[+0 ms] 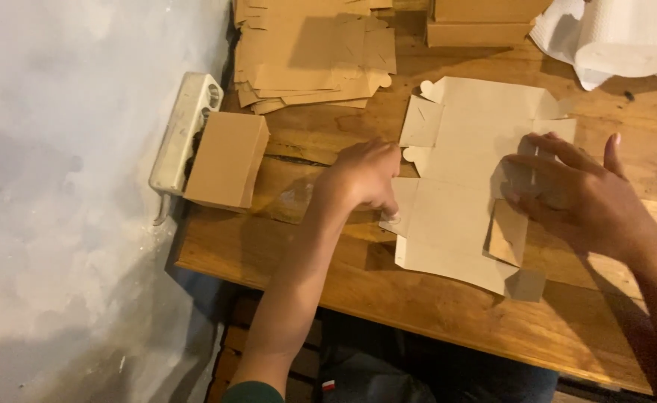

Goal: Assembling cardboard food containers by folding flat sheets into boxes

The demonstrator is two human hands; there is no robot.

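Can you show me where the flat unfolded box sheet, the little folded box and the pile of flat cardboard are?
box sheet (459, 224): head view, on its broad bare middle panel.
folded box (226, 158): head view, on its top face.
cardboard pile (310, 52): head view, on the topmost sheet.
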